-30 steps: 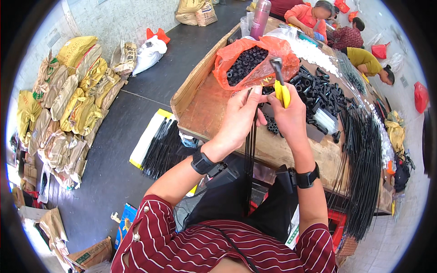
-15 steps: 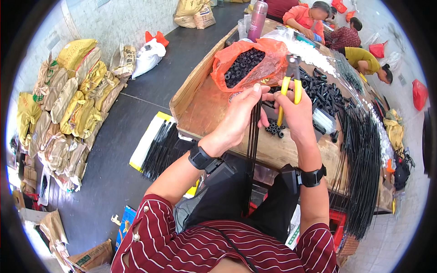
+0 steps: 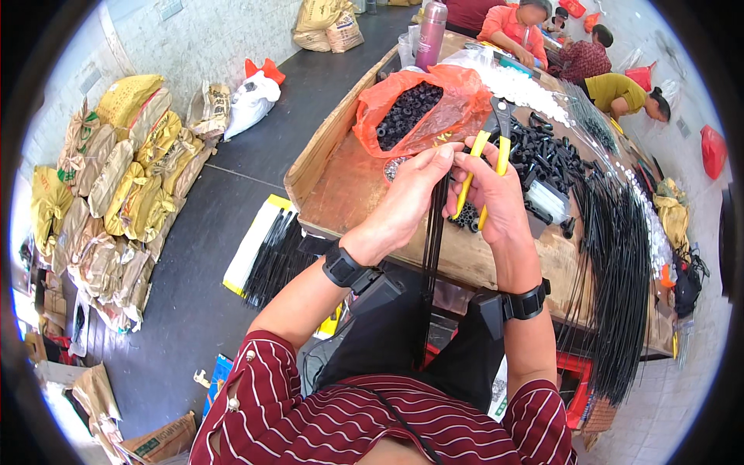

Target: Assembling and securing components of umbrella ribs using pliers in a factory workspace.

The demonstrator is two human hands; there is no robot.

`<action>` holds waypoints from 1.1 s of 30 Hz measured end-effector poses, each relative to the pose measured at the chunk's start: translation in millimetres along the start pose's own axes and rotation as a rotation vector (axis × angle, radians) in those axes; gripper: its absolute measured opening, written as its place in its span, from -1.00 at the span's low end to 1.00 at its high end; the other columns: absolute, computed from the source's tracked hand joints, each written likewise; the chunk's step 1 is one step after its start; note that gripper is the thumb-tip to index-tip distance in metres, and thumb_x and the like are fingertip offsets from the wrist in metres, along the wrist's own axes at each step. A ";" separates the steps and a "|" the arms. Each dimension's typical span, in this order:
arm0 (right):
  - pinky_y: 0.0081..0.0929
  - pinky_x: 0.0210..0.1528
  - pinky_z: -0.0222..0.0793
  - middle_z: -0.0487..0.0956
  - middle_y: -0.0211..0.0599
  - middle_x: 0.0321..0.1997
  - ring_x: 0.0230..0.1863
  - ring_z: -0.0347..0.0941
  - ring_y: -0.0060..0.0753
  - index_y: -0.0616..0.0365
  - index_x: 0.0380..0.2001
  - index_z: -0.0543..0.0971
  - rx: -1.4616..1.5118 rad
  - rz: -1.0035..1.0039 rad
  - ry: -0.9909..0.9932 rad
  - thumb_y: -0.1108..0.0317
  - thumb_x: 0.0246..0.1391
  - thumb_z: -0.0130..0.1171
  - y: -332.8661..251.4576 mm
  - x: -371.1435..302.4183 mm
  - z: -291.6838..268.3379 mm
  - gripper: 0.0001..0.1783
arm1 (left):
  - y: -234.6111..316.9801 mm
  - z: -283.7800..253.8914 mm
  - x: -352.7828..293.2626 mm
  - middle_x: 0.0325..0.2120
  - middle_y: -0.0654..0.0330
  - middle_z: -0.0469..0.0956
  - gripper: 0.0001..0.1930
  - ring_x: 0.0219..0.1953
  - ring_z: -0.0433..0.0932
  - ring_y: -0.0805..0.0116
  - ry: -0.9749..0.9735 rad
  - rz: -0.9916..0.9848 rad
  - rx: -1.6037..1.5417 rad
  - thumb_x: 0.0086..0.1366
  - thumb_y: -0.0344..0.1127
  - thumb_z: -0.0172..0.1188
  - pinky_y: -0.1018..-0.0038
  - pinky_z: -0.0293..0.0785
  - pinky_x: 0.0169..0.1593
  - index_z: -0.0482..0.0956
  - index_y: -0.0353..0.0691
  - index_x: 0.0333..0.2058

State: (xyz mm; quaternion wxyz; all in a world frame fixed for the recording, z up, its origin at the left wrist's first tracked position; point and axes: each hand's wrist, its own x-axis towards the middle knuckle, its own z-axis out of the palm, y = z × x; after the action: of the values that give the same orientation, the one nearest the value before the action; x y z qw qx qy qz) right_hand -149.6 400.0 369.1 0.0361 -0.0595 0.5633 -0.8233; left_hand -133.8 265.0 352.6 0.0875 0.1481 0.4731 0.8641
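My left hand (image 3: 407,190) is closed around a few long thin black rods (image 3: 432,248), which hang down between my legs. Beside it, over the table's near edge, my right hand (image 3: 500,194) holds pliers with yellow handles (image 3: 502,116), their dark jaws pointing away from me. The fingertips of both hands meet at the rods' upper ends; any small part pinched there is too hidden to make out. Just beyond the hands lies a red plastic bag (image 3: 465,105) full of small black fittings (image 3: 407,116). More small black tubular pieces (image 3: 466,217) sit below my right hand.
The wooden table (image 3: 333,194) bears a heap of black parts (image 3: 539,155), white pieces (image 3: 527,89) and a pink bottle (image 3: 431,35). Many black rods (image 3: 612,287) overhang its right side. More rods (image 3: 275,260) lie at left, near stacked sacks (image 3: 116,178). Several people work at the far end.
My right hand has drawn in against my left fingertips. The pliers have tilted, their handles now slanting down to the left. My left hand still grips the rods.
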 end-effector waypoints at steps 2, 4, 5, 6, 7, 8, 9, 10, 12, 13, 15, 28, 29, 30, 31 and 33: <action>-0.56 -0.63 0.39 0.44 -0.42 -0.55 -0.58 0.39 -0.58 0.20 -0.28 0.50 0.011 0.011 -0.035 0.47 0.01 0.19 -2.8 -2.4 1.8 -0.83 | -0.6 0.6 0.1 -0.43 0.30 0.44 -0.60 -0.54 0.40 0.57 -0.003 0.006 -0.003 0.44 -0.13 -0.15 0.63 0.35 -0.48 0.37 -0.28 0.08; -0.57 -0.64 0.38 0.44 -0.42 -0.55 -0.58 0.39 -0.58 0.20 -0.28 0.50 0.003 0.008 -0.034 0.47 0.02 0.18 -4.0 -3.6 2.7 -0.84 | -1.3 0.2 0.0 -0.44 0.30 0.44 -0.60 -0.54 0.39 0.57 -0.006 0.013 -0.006 0.44 -0.12 -0.15 0.64 0.35 -0.48 0.38 -0.28 0.07; -0.58 -0.64 0.38 0.44 -0.42 -0.54 -0.58 0.39 -0.58 0.20 -0.28 0.50 -0.004 0.006 -0.033 0.47 0.02 0.17 -4.3 -3.9 3.1 -0.84 | -1.6 -0.5 -0.3 -0.41 0.29 0.43 -0.56 -0.51 0.40 0.54 -0.013 0.016 0.014 0.44 -0.08 -0.15 0.61 0.35 -0.46 0.38 -0.29 0.08; -0.58 -0.64 0.38 0.44 -0.42 -0.54 -0.58 0.39 -0.58 0.20 -0.28 0.50 -0.004 0.005 -0.034 0.47 0.02 0.17 -4.2 -4.3 3.4 -0.84 | -1.5 -0.9 -0.7 -0.39 0.28 0.42 -0.53 -0.47 0.41 0.51 -0.020 0.020 0.035 0.43 -0.03 -0.14 0.58 0.35 -0.44 0.38 -0.30 0.08; -0.58 -0.64 0.38 0.44 -0.42 -0.54 -0.58 0.39 -0.58 0.21 -0.27 0.49 0.000 0.006 -0.040 0.47 0.02 0.16 -4.1 -4.7 3.3 -0.83 | -1.4 -1.0 -1.0 -0.39 0.28 0.42 -0.53 -0.47 0.41 0.51 -0.021 0.020 0.035 0.43 -0.03 -0.14 0.58 0.35 -0.44 0.38 -0.30 0.08; -0.58 -0.64 0.38 0.44 -0.41 -0.54 -0.58 0.38 -0.58 0.21 -0.27 0.49 0.004 0.007 -0.047 0.47 0.02 0.16 -4.0 -4.9 3.3 -0.83 | -1.3 -1.1 -1.3 -0.39 0.29 0.42 -0.53 -0.47 0.41 0.51 -0.027 0.022 0.032 0.43 -0.03 -0.15 0.58 0.35 -0.44 0.38 -0.30 0.08; -0.58 -0.64 0.38 0.44 -0.41 -0.54 -0.58 0.38 -0.58 0.21 -0.27 0.49 0.004 0.006 -0.047 0.47 0.02 0.16 -3.3 -4.6 2.7 -0.83 | -1.2 -1.0 -1.6 -0.39 0.29 0.43 -0.53 -0.47 0.41 0.52 -0.033 0.025 0.030 0.43 -0.03 -0.15 0.58 0.35 -0.44 0.38 -0.30 0.08; -0.57 -0.64 0.38 0.44 -0.41 -0.53 -0.58 0.38 -0.57 0.22 -0.26 0.48 0.001 -0.001 -0.040 0.47 0.02 0.16 -2.1 -4.1 1.9 -0.82 | -0.8 -0.7 -1.9 -0.39 0.29 0.43 -0.53 -0.47 0.41 0.52 -0.033 0.025 0.030 0.43 -0.03 -0.15 0.58 0.35 -0.44 0.38 -0.30 0.08; -0.57 -0.64 0.38 0.44 -0.41 -0.52 -0.58 0.38 -0.57 0.22 -0.25 0.47 -0.002 -0.007 -0.034 0.47 0.02 0.16 -1.4 -4.1 1.1 -0.81 | 0.1 0.2 -2.5 -0.39 0.28 0.43 -0.53 -0.48 0.40 0.52 -0.034 0.024 0.031 0.43 -0.02 -0.16 0.59 0.35 -0.44 0.38 -0.30 0.07; -0.56 -0.63 0.39 0.44 -0.40 -0.51 -0.58 0.39 -0.56 0.22 -0.23 0.46 -0.005 -0.002 -0.033 0.47 0.02 0.15 -1.2 -4.6 1.1 -0.79 | 0.2 -0.5 -2.8 -0.39 0.28 0.43 -0.53 -0.48 0.40 0.52 -0.034 0.025 0.031 0.43 -0.02 -0.16 0.59 0.35 -0.44 0.38 -0.30 0.07; -0.55 -0.62 0.39 0.44 -0.39 -0.50 -0.57 0.39 -0.55 0.23 -0.22 0.45 -0.007 0.003 -0.033 0.47 0.02 0.15 -1.9 -6.2 1.8 -0.78 | 0.2 -2.2 -3.4 -0.40 0.28 0.43 -0.52 -0.48 0.41 0.52 -0.030 0.013 0.043 0.43 -0.02 -0.17 0.58 0.34 -0.44 0.38 -0.30 0.07; -0.52 -0.59 0.41 0.43 -0.37 -0.50 -0.55 0.38 -0.52 0.27 -0.18 0.44 0.018 0.004 -0.085 0.49 0.03 0.14 -3.9 -9.2 1.9 -0.75 | -0.2 -2.4 -2.9 -0.40 0.27 0.47 -0.52 -0.49 0.43 0.50 -0.033 0.009 0.011 0.44 -0.01 -0.19 0.58 0.35 -0.44 0.40 -0.31 0.04; -0.52 -0.59 0.41 0.43 -0.37 -0.50 -0.54 0.39 -0.52 0.27 -0.17 0.44 0.018 0.006 -0.093 0.48 0.03 0.15 -3.4 -8.8 1.4 -0.74 | -0.8 -2.9 -2.7 -0.41 0.27 0.46 -0.52 -0.49 0.43 0.51 -0.025 0.002 0.014 0.44 -0.01 -0.19 0.58 0.35 -0.44 0.40 -0.31 0.04; -0.52 -0.59 0.41 0.43 -0.37 -0.50 -0.54 0.39 -0.52 0.27 -0.17 0.44 0.018 0.005 -0.093 0.48 0.03 0.15 -2.2 -8.2 0.9 -0.74 | -1.1 -3.3 -2.6 -0.41 0.27 0.46 -0.52 -0.50 0.42 0.51 -0.017 -0.006 0.016 0.44 0.00 -0.19 0.58 0.35 -0.44 0.39 -0.31 0.04; -0.52 -0.60 0.41 0.43 -0.37 -0.50 -0.54 0.39 -0.53 0.27 -0.17 0.44 0.026 -0.004 -0.082 0.48 0.03 0.15 -0.8 -7.5 0.2 -0.73 | -1.0 -3.1 -2.5 -0.41 0.27 0.46 -0.52 -0.50 0.42 0.51 -0.017 -0.006 0.016 0.44 0.00 -0.19 0.58 0.35 -0.44 0.39 -0.31 0.04; -0.52 -0.60 0.41 0.44 -0.37 -0.50 -0.54 0.39 -0.53 0.27 -0.16 0.44 0.032 -0.013 -0.070 0.49 0.03 0.15 -1.1 -7.5 -0.4 -0.73 | -0.6 -2.6 -2.6 -0.41 0.27 0.45 -0.51 -0.50 0.42 0.51 -0.026 -0.007 0.022 0.44 0.00 -0.19 0.58 0.35 -0.43 0.39 -0.31 0.05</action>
State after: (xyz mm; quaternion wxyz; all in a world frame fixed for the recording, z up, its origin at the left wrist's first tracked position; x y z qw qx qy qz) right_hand -142.1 401.7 369.5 0.0516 -0.0912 0.5480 -0.8299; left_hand -132.2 262.5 350.4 0.0951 0.1586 0.4817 0.8566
